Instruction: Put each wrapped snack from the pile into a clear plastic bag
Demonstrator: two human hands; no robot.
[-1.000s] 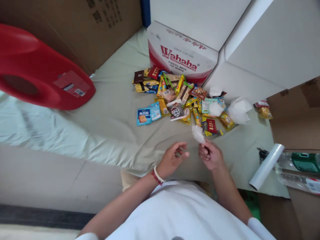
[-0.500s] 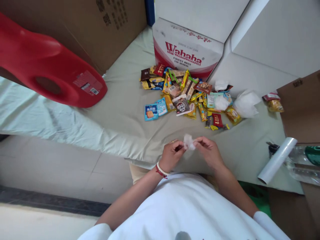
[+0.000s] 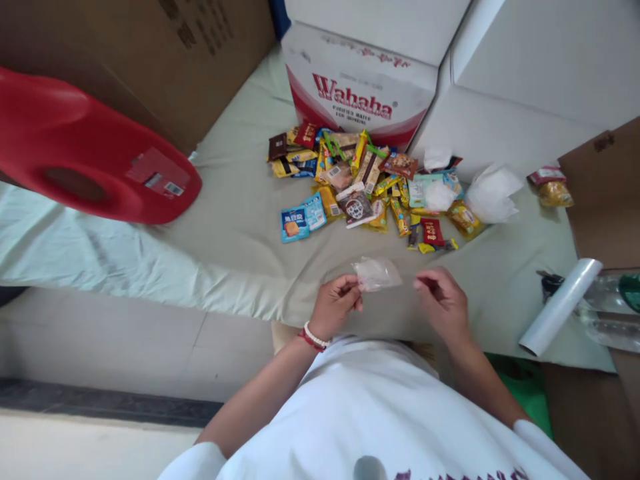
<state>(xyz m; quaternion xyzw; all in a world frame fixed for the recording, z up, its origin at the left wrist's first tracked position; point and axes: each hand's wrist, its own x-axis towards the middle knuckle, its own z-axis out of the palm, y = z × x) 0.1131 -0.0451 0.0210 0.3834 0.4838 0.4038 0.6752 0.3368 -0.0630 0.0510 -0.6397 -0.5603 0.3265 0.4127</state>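
The left hand (image 3: 336, 305) has its grip pinching a small clear plastic bag (image 3: 377, 273) by one end, between thumb and curled fingers. The bag is suspended above the near side of the cloth-covered tabletop (image 3: 225, 267), its free end pointing toward the right hand (image 3: 445, 300). The right hand is just beside that free end and apart from it; its fingers are curled inward, but blur prevents telling whether the fingertips meet or pinch anything. Treat the bag as very light and limp: it is likely to fold, drift and crease under little force, offering no stiffness away from the pinch point. The film is probably smooth and slippery, and its layers may cling together; excessive pull could stretch or tear it. Recommended hold: a flat pinch at an edge or corner, thumb pad against index pad, with the second hold taken at the opposite edge. Which end is the mouth cannot be determined. Beyond the hands lies a heap of snack packets (image 3: 356, 205), with two blue packets (image 3: 295, 225) at its left and a white crumpled bundle (image 3: 491, 193) at its right. A Wahaha carton (image 3: 363, 87) stands behind the heap; a film roll (image 3: 561, 307) lies right of the right hand.
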